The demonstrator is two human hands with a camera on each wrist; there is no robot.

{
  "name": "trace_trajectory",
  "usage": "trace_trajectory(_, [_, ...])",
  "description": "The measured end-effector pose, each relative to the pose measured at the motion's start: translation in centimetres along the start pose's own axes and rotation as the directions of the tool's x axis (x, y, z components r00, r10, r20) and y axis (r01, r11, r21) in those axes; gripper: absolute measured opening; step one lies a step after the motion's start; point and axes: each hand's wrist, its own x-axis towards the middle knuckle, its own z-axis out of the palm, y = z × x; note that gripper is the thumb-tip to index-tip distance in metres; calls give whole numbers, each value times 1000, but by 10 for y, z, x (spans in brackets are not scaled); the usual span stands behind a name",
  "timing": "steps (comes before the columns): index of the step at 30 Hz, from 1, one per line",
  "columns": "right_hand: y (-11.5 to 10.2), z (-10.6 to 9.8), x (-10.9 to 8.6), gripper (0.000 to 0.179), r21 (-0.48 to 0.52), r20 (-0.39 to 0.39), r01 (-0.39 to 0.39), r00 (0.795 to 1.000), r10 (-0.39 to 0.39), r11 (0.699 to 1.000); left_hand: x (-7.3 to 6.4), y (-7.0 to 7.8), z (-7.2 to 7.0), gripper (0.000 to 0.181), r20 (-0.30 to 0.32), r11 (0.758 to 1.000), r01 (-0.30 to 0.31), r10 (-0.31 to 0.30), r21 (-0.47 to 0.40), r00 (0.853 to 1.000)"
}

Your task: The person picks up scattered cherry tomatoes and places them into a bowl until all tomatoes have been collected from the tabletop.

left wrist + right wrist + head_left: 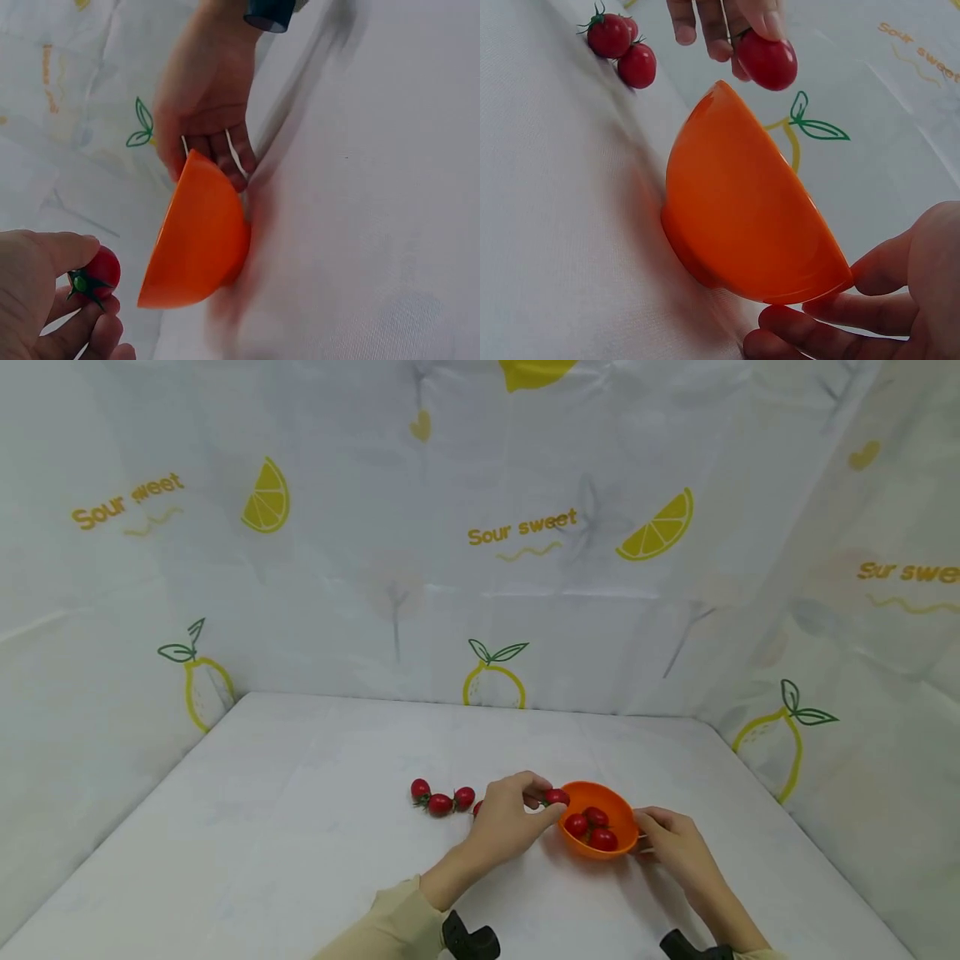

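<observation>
Tomatoes (439,805) — one in left grip (510,818), three in bowl (621,814) — rim (588,784) in right grip (673,842) — four visible on table (300,860)

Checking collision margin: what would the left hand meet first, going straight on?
Likely the orange bowl, its rim just ahead of the pinched tomato and the left hand; depth is unclear, so they might clear the rim.

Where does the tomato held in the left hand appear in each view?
Head: the tomato is below and right of centre, by the left rim of the orange bowl.
Left wrist: tomato at lower left, in the left hand.
Right wrist: tomato near the top, right of centre.
Shared landmark: the orange bowl.
</observation>
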Motion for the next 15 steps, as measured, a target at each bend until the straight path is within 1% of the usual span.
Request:
trace_trajectory(5, [0,0,-1,37,7,1,4,1000,-4,1000,6,1,13,24,13,1000,26,-26,-7,1000])
trace_trajectory(9, [0,-1,-1,37,10,1,13,1000,-13,1000,10,-1,20,23,9,1000,20,-20,4,1000])
trace_trajectory(15, [1,0,0,37,14,-3,10,1000,-10,1000,12,-2,25,22,-4,999,8,-8,53,1000])
